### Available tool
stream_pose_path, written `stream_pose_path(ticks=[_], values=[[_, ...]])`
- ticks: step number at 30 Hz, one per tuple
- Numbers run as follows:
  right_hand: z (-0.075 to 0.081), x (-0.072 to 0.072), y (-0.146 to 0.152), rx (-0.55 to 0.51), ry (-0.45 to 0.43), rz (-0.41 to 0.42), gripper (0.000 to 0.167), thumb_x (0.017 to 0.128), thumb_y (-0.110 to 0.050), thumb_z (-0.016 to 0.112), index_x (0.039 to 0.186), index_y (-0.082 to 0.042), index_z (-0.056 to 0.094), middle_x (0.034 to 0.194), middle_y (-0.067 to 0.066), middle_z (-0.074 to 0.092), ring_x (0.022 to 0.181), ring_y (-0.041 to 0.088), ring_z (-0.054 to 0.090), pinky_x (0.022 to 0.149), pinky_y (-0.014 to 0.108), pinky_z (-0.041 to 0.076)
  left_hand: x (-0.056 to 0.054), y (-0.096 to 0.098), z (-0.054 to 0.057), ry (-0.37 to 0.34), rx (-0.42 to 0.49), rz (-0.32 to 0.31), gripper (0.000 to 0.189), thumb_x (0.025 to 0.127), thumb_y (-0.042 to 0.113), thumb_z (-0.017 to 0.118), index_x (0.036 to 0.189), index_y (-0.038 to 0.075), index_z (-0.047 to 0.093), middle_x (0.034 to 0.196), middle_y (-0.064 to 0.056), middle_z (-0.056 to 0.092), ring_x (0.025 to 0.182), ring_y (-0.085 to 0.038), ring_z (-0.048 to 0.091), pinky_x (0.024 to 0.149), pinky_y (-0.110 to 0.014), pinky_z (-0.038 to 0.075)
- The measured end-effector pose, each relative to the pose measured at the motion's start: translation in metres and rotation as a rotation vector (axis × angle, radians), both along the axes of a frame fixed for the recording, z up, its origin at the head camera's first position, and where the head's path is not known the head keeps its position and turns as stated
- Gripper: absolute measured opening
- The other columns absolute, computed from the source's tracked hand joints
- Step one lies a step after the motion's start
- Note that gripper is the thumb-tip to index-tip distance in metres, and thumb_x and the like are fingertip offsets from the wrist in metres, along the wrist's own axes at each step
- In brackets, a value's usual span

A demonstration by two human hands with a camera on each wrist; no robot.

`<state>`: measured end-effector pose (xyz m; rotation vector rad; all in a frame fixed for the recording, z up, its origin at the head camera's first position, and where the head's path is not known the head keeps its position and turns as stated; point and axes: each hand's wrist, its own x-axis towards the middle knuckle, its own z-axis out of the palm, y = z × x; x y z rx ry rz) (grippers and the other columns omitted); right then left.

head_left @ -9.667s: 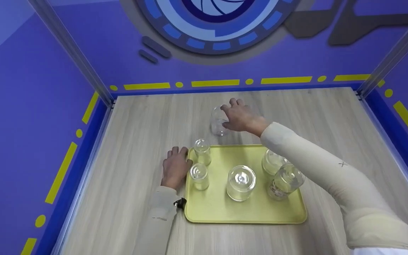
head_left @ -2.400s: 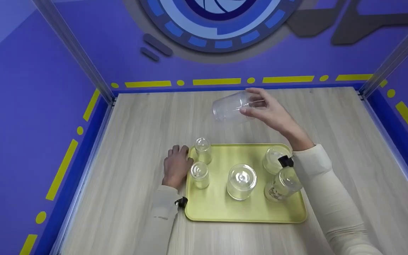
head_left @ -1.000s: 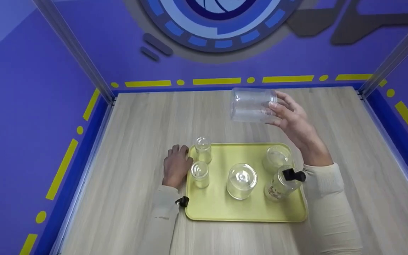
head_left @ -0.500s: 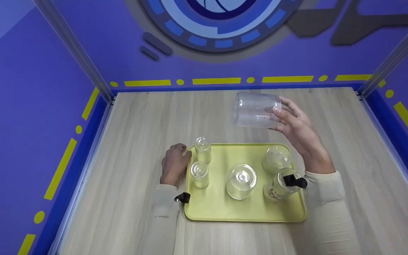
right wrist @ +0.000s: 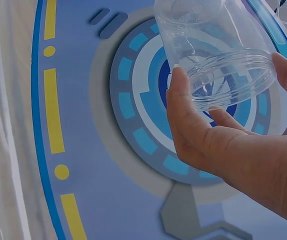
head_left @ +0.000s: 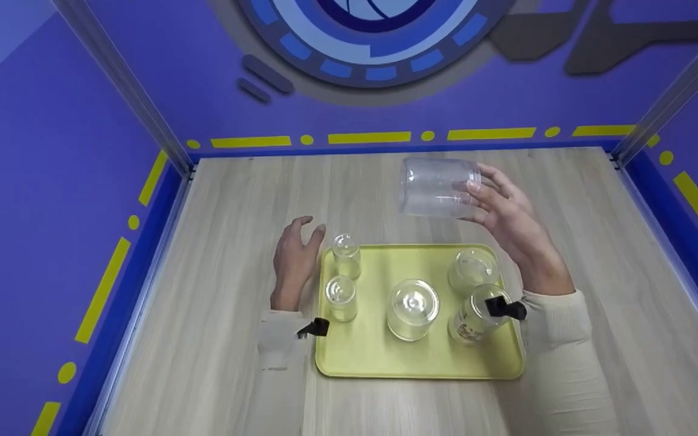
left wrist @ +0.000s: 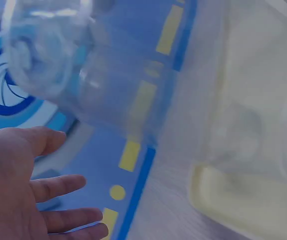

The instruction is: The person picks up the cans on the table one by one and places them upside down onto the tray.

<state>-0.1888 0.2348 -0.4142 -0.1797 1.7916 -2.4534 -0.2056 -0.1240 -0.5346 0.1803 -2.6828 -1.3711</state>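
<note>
My right hand [head_left: 515, 227] grips a clear jar [head_left: 434, 188] by its mouth end, thumb in front and fingers behind. The jar is held on its side above the table beyond the tray, base toward the left. Its threaded rim [right wrist: 233, 75] shows between the fingers in the right wrist view. My left hand [head_left: 294, 257] hovers left of the yellow tray [head_left: 373, 360], thumb and fingers apart, holding nothing. Nearest to it stands a small clear jar [head_left: 347, 257] at the tray's back left corner.
Other clear jars stand on the tray: a second small one [head_left: 342, 298], a wide one [head_left: 413, 310] in the middle, another [head_left: 473, 270] at back right, and a printed one [head_left: 476, 318] partly covered by the right wrist's black mount. Blue walls [head_left: 349, 115] enclose the table.
The right hand took the jar from beyond the tray and turned it sideways, shifting right; it is nearly still over the last half second. The left hand left the tray's edge and moved forward, fingers spreading.
</note>
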Motion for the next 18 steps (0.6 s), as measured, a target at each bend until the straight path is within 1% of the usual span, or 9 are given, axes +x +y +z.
stream_pose_path(ticks=[4, 8, 12, 14, 18], values=[[0.0, 0.001, 0.0, 0.015, 0.002, 0.009, 0.049, 0.107, -0.011, 0.059, 0.153, -0.006, 0.042, 0.136, 0.019, 0.057, 0.115, 0.028, 0.064, 0.094, 0.038, 0.057, 0.002, 0.006, 0.019, 0.063, 0.129, -0.025, 0.052, 0.105, 0.044, 0.059, 0.147, 0.013, 0.061, 0.151, -0.013, 0.058, 0.141, -0.032, 0.051, 0.114, -0.051, 0.04], [0.0, 0.001, 0.0, 0.022, -0.002, 0.013, 0.051, 0.107, -0.011, 0.06, 0.154, -0.006, 0.04, 0.137, 0.02, 0.055, 0.115, 0.029, 0.064, 0.094, 0.038, 0.057, 0.004, 0.015, 0.035, 0.119, 0.249, -0.062, 0.049, 0.106, 0.039, 0.061, 0.147, 0.013, 0.061, 0.15, -0.012, 0.058, 0.141, -0.031, 0.051, 0.113, -0.052, 0.042], [0.0, 0.001, 0.0, 0.021, -0.004, 0.013, 0.052, 0.106, -0.011, 0.061, 0.153, -0.005, 0.04, 0.136, 0.021, 0.054, 0.114, 0.028, 0.064, 0.093, 0.037, 0.058, 0.005, 0.023, 0.046, 0.161, 0.331, -0.094, 0.046, 0.105, 0.033, 0.063, 0.145, 0.011, 0.062, 0.148, -0.009, 0.06, 0.139, -0.03, 0.053, 0.109, -0.049, 0.048], [0.0, 0.001, -0.001, 0.018, -0.002, 0.014, 0.051, 0.106, -0.011, 0.061, 0.152, -0.005, 0.041, 0.135, 0.021, 0.054, 0.114, 0.028, 0.065, 0.093, 0.037, 0.058, 0.004, 0.027, 0.051, 0.169, 0.362, -0.107, 0.045, 0.105, 0.032, 0.064, 0.144, 0.01, 0.063, 0.147, -0.009, 0.061, 0.137, -0.029, 0.054, 0.108, -0.045, 0.049], [-0.001, 0.001, -0.002, 0.015, 0.006, 0.018, 0.048, 0.106, -0.01, 0.06, 0.15, -0.005, 0.043, 0.133, 0.02, 0.056, 0.112, 0.027, 0.065, 0.092, 0.037, 0.058, 0.005, 0.033, 0.057, 0.179, 0.404, -0.137, 0.045, 0.104, 0.03, 0.064, 0.144, 0.009, 0.063, 0.144, -0.011, 0.062, 0.135, -0.029, 0.056, 0.111, -0.044, 0.046]])
